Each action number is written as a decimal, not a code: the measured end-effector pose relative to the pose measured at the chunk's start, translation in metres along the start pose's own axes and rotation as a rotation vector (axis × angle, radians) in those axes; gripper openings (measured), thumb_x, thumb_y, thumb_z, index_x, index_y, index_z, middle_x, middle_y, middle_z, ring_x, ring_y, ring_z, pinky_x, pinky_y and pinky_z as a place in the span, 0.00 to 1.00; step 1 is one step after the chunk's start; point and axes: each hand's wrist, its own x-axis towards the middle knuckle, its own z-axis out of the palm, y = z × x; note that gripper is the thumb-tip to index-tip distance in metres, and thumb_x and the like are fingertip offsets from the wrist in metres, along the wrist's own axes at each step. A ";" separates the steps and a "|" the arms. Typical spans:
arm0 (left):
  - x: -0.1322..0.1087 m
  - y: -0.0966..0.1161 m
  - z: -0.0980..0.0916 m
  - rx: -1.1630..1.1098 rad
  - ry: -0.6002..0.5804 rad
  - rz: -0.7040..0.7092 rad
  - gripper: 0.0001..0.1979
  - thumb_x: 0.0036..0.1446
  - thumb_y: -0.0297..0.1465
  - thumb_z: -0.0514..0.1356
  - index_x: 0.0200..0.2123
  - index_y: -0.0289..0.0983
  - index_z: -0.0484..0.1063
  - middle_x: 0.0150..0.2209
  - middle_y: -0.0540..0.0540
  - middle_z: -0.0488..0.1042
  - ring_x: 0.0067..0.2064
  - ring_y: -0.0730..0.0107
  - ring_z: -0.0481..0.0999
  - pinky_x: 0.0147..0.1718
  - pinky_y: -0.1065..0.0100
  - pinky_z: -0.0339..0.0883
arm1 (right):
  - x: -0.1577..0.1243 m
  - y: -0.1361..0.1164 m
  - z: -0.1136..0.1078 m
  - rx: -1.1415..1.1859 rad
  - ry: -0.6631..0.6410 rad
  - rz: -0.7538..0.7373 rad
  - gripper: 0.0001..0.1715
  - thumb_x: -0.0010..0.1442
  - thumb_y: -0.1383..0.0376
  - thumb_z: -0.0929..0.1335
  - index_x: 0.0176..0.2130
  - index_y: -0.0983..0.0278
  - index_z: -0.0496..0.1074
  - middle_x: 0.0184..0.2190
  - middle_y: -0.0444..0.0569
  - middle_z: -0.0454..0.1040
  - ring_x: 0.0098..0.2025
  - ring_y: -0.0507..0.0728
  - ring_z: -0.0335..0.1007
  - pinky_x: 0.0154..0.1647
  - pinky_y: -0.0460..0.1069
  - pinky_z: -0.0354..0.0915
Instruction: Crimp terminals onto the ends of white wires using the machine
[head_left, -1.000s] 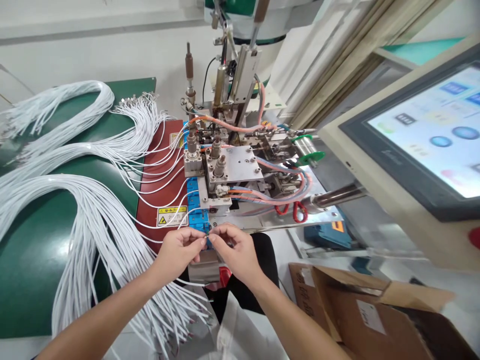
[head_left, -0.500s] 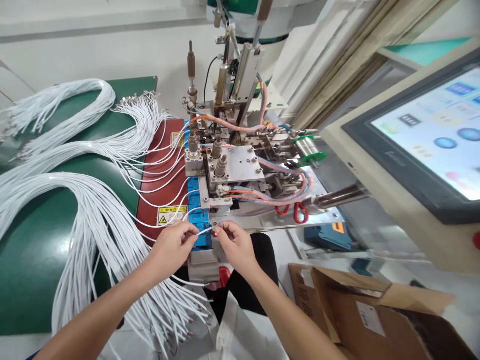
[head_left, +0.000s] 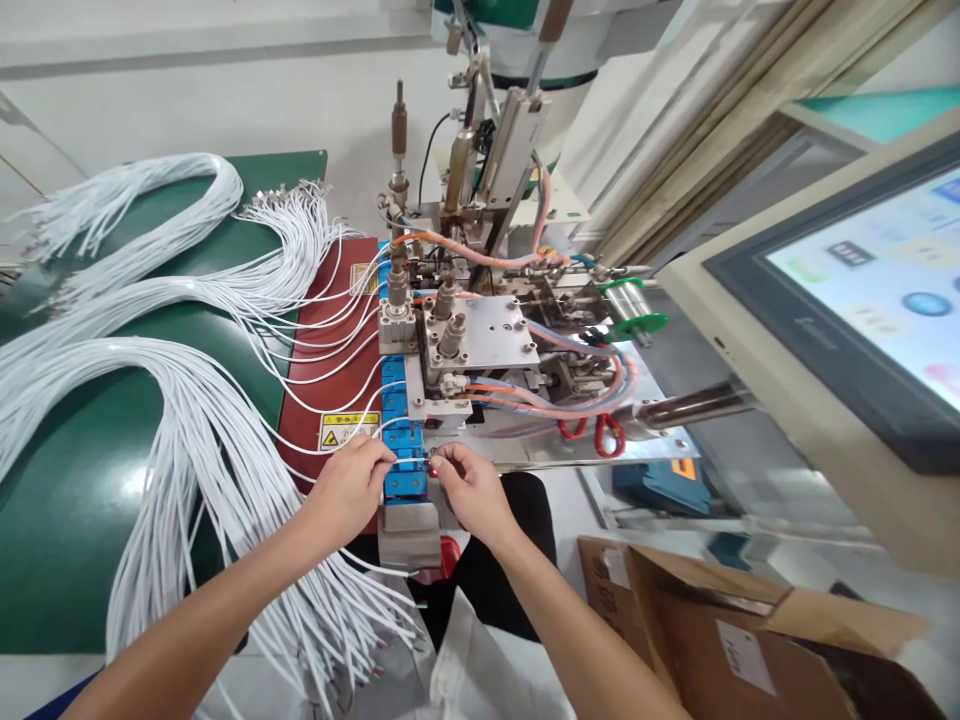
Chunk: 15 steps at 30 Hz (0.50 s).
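Between thumb and fingers, my left hand (head_left: 352,487) pinches a white cable (head_left: 409,460) that lies across a row of blue fixture blocks (head_left: 405,484). My right hand (head_left: 470,488) is closed at the cable's end, just right of the blocks. A small red glow shows at its fingertips, and the tip itself is mostly hidden by the fingers. Other white cables run from the blocks over a red-brown plate (head_left: 300,400). The machine (head_left: 487,335) with metal cylinders stands just beyond my hands.
A large bundle of white cables (head_left: 202,430) hangs over the front edge of the green table (head_left: 67,540). A wire spool (head_left: 628,305) sits on the machine. A touch screen (head_left: 885,270) juts in from the right, above an open cardboard box (head_left: 675,620).
The cable between my hands has gone from slanted to nearly level, lying down along a blue block. The whole view has shifted slightly, moving the machine and screen rightward.
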 end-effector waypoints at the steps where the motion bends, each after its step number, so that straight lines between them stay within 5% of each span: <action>1: 0.000 0.000 0.000 0.000 0.001 0.002 0.09 0.54 0.23 0.50 0.32 0.37 0.69 0.32 0.46 0.70 0.35 0.67 0.70 0.36 0.65 0.64 | 0.001 0.000 -0.002 -0.019 -0.020 -0.041 0.11 0.55 0.61 0.61 0.24 0.63 0.64 0.17 0.40 0.64 0.21 0.51 0.59 0.24 0.45 0.56; 8: -0.001 0.002 0.000 0.028 0.006 0.022 0.09 0.55 0.23 0.50 0.32 0.36 0.69 0.32 0.46 0.70 0.36 0.66 0.70 0.37 0.65 0.64 | 0.012 -0.005 -0.006 -0.413 -0.012 -0.378 0.18 0.60 0.60 0.57 0.22 0.62 0.61 0.20 0.44 0.63 0.26 0.52 0.61 0.28 0.46 0.54; 15: -0.004 0.005 0.000 0.159 0.021 0.043 0.10 0.56 0.23 0.49 0.34 0.35 0.70 0.33 0.44 0.70 0.36 0.65 0.71 0.37 0.64 0.65 | 0.007 0.008 0.014 -0.224 0.106 -0.186 0.20 0.60 0.60 0.55 0.19 0.61 0.53 0.16 0.39 0.54 0.20 0.50 0.53 0.22 0.45 0.51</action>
